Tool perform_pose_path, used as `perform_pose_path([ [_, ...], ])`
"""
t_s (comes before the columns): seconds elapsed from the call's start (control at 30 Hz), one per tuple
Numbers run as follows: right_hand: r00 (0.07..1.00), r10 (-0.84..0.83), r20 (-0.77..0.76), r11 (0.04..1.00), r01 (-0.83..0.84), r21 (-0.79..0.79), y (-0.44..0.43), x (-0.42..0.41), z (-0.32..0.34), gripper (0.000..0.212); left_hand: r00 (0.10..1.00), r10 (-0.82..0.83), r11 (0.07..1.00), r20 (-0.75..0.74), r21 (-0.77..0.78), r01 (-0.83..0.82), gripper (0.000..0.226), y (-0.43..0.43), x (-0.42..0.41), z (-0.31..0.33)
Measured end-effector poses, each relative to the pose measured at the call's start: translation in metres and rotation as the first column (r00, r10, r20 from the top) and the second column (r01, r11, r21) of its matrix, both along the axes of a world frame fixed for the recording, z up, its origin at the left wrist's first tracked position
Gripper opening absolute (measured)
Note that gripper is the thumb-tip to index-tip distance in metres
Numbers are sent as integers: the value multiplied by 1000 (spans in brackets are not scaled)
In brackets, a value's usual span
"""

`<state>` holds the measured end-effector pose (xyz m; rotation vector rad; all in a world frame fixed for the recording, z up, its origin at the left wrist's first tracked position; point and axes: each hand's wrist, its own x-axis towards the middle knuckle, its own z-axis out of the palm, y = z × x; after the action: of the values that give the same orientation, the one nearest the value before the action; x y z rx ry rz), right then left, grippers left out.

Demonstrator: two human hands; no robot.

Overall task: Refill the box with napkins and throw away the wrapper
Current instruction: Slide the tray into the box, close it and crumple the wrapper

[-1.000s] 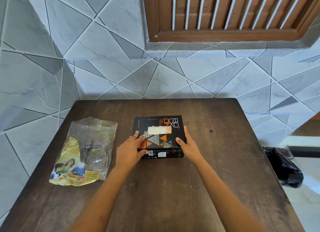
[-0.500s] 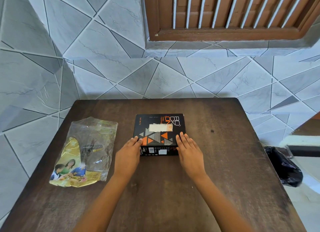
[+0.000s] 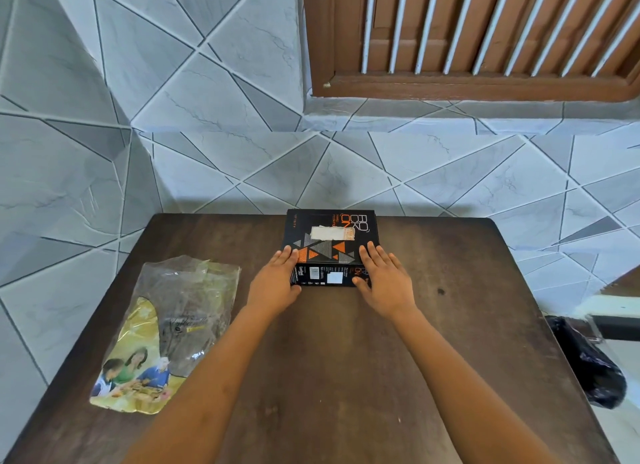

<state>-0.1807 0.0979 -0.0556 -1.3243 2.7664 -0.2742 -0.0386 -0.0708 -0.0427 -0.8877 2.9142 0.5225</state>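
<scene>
The black napkin box (image 3: 323,252), printed with orange and grey triangles, lies flat at the far edge of the dark wooden table (image 3: 346,366). White napkins (image 3: 330,232) show through the slot in its top. My left hand (image 3: 275,283) and my right hand (image 3: 386,280) lie flat against the box's near corners, fingers stretched onto the top and thumbs on the front face. The empty clear and yellow wrapper (image 3: 166,332) lies crumpled on the table's left side, apart from both hands.
A black rubbish bag (image 3: 588,363) sits on the floor just past the table's right edge. Tiled wall runs right behind the table, and a brown slatted window (image 3: 485,31) is above it.
The box has slid away from me to the table's far edge. My hands shifted from its sides to its near corners and followed it. The wrapper has stayed put.
</scene>
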Motion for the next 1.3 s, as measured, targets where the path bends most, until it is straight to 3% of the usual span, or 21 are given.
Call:
perform_pose_path([
  [0.33,994,-47,94,999,45,28,-23,-16,6,67,1000,-2,998,8,59,2,77,-22,-18,6],
  [0.4,981,-68,181,996,77,-44,-23,-9,13,65,997,15,994,-73,108,-7,74,-19,-9,12],
  [0.53,949,-3,316,928,120,-352,-34,37,32,50,916,132,983,-379,172,-70,61,-15,46,26],
  [0.67,887,159,434,943,-6,-333,-63,102,26,45,866,360,931,-346,199,-307,47,-34,130,14],
  [0.8,757,221,615,956,-45,-289,-109,157,6,55,736,629,776,-251,249,-579,46,-59,207,-1],
  [0.93,460,139,877,949,192,-251,-139,196,0,59,708,692,716,-143,263,-647,57,-75,251,-14],
  [1.03,327,62,943,926,334,-177,-149,215,-19,69,664,742,626,-86,444,-642,73,-76,261,-18],
  [1.2,300,48,953,929,337,-152,-144,232,-34,71,744,665,641,-59,557,-529,82,-72,253,-19],
  [1.3,270,89,959,944,285,-168,-135,235,-32,69,708,697,586,-111,658,-473,75,-61,243,-11],
])
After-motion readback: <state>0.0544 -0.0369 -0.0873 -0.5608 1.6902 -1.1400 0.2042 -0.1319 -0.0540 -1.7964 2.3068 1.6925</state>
